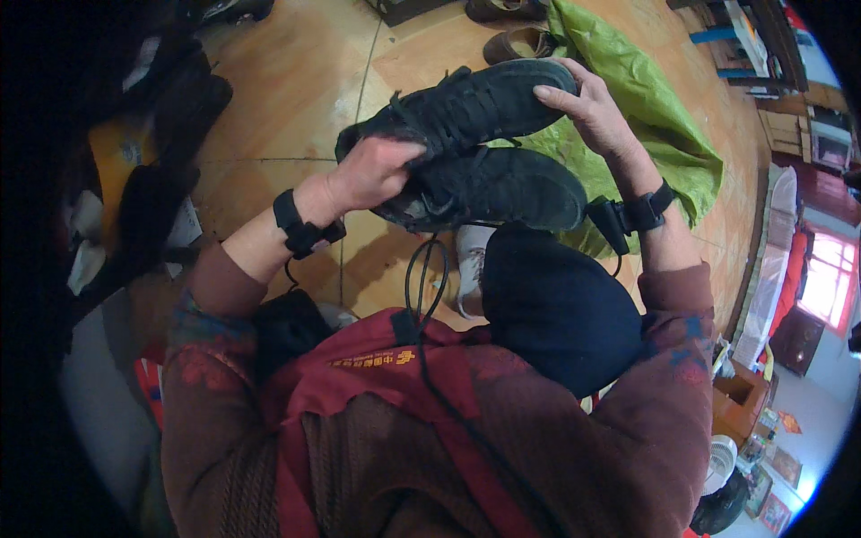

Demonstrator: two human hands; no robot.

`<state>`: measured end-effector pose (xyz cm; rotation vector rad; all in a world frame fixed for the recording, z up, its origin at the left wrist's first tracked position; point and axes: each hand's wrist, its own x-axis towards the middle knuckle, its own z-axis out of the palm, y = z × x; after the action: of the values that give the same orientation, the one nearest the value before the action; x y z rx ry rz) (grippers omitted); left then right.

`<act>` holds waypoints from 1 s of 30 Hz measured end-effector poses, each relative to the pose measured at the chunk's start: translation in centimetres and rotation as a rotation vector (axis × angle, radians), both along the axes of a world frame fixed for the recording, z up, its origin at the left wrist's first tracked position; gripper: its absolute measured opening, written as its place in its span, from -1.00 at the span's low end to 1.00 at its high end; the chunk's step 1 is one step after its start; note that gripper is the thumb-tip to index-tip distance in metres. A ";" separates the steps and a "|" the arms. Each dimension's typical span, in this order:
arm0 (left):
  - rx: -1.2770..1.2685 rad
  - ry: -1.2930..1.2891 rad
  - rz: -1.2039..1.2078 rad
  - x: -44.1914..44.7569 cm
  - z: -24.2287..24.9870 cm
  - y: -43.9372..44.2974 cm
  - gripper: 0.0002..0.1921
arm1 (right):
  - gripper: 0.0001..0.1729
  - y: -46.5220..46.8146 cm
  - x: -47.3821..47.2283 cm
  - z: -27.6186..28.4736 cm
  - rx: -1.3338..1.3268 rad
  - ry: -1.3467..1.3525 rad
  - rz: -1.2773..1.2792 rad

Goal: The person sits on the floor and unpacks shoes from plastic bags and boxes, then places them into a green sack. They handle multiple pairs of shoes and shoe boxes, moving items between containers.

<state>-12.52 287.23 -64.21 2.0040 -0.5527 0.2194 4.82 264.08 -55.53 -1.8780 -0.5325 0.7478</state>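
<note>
Two black lace-up shoes lie side by side in front of me, toes pointing right. On the far black shoe (464, 107), my right hand (592, 111) grips the toe, its thumb on top of the upper. My left hand (377, 171), slightly blurred, is closed at the ankle opening of that same shoe; its fingertips are hidden. The near black shoe (518, 185) sits just below it, close to my knee, its opening partly covered by my left hand. Each wrist wears a black strap with a small device.
A green woven plastic sack (646, 128) spreads on the tiled floor (289, 87) beyond my right hand. Brown shoes (518, 46) stand at the back. A black cable (430, 282) loops up from my red apron (377, 360). Dark, cluttered items fill the left side.
</note>
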 end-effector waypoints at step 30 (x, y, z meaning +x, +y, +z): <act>-0.440 0.429 -0.053 10.3 0.9 -1.7 -0.64 | -0.59 -14.8 -3.9 2.5 -0.452 -0.673 -0.278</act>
<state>-2.18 285.55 -63.34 1.5427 -0.2526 -0.1156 0.96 249.26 -53.00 -2.5717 -0.5194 0.0235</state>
